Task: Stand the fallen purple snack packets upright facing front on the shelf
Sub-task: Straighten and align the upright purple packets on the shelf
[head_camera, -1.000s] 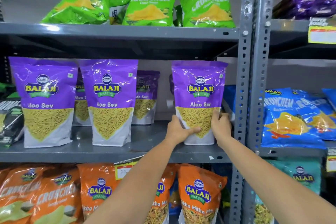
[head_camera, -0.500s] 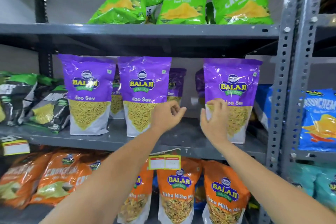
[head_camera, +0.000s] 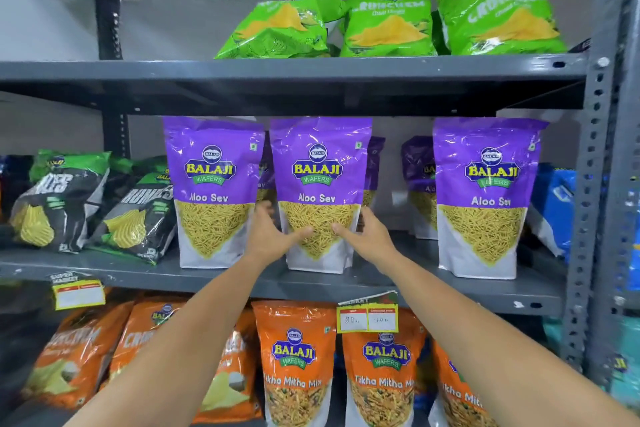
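Three purple Aloo Sev packets stand upright and face front on the middle grey shelf (head_camera: 145,274): a left packet (head_camera: 212,191), a middle packet (head_camera: 320,166) and a right packet (head_camera: 485,194). More purple packets (head_camera: 417,163) stand behind them, partly hidden. My left hand (head_camera: 272,237) grips the middle packet's lower left side, thumb across its front. On its lower right side my right hand (head_camera: 367,236) does the same.
Black and green chip bags (head_camera: 62,198) lean at the shelf's left. Green bags (head_camera: 388,24) sit on the shelf above, orange packets (head_camera: 298,364) below. A yellow price tag (head_camera: 367,317) hangs on the shelf edge. A grey perforated upright (head_camera: 588,184) bounds the right, with blue bags (head_camera: 554,198) beyond.
Both hands let go of the right packet, moved left across the shelf and closed on the middle packet. The view shifted left too.
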